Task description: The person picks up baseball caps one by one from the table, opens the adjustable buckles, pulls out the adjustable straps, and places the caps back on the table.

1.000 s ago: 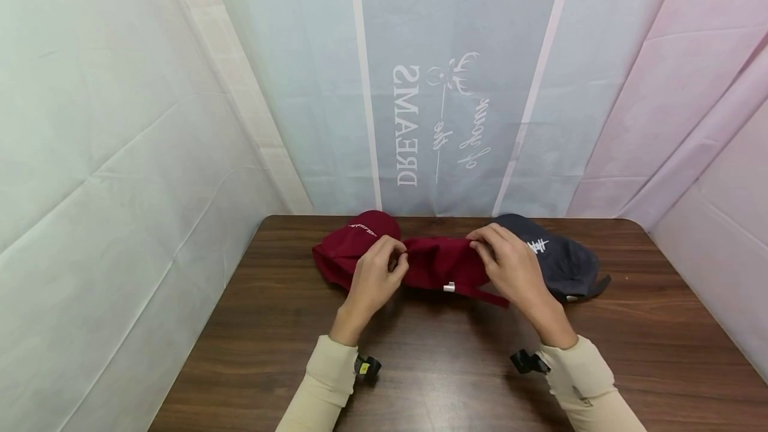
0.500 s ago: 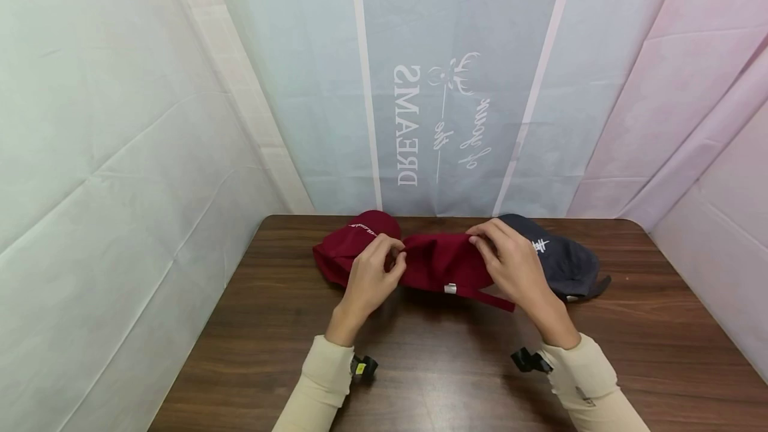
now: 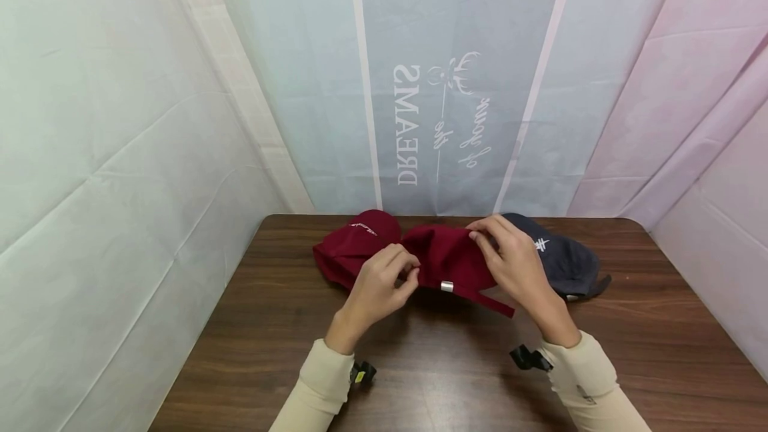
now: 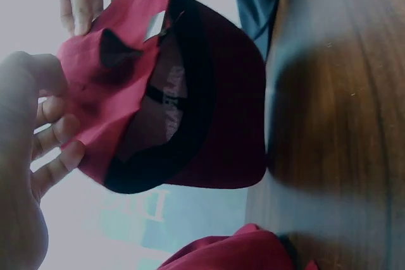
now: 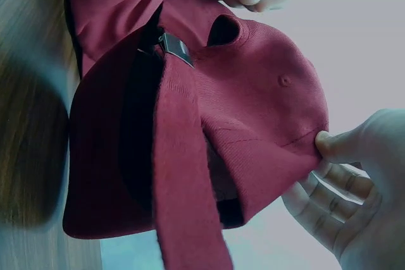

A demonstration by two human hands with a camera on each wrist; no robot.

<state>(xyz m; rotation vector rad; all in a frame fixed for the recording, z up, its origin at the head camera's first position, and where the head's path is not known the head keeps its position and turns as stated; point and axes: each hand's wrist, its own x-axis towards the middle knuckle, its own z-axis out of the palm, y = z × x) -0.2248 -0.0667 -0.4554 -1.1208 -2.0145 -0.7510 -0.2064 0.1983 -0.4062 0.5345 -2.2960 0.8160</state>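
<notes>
A burgundy baseball cap (image 3: 453, 255) is held up between both hands, back strap and silver buckle (image 3: 447, 286) facing the person. Its dark inside (image 4: 164, 105) and brim (image 4: 237, 105) show in the left wrist view. The right hand (image 3: 513, 259) pinches the crown's right side, thumb against the cloth (image 5: 323, 147). At the cap's left, the left hand (image 3: 381, 285) has its fingers curled, thumb and fingertips at the edge of the cloth. The strap's loose end (image 5: 190, 219) hangs down toward the right.
Another burgundy cap (image 3: 351, 245) with white lettering lies at the back left of the brown wooden table (image 3: 444, 379). At the back right lies a dark blue cap (image 3: 564, 265) with a white mark. Printed cloth (image 3: 444, 152) hangs behind the table.
The left hand has shifted right and toward the person along the cap's edge. The cap's top has risen slightly, and the strap's loose end hangs lower. The right hand stays at the crown.
</notes>
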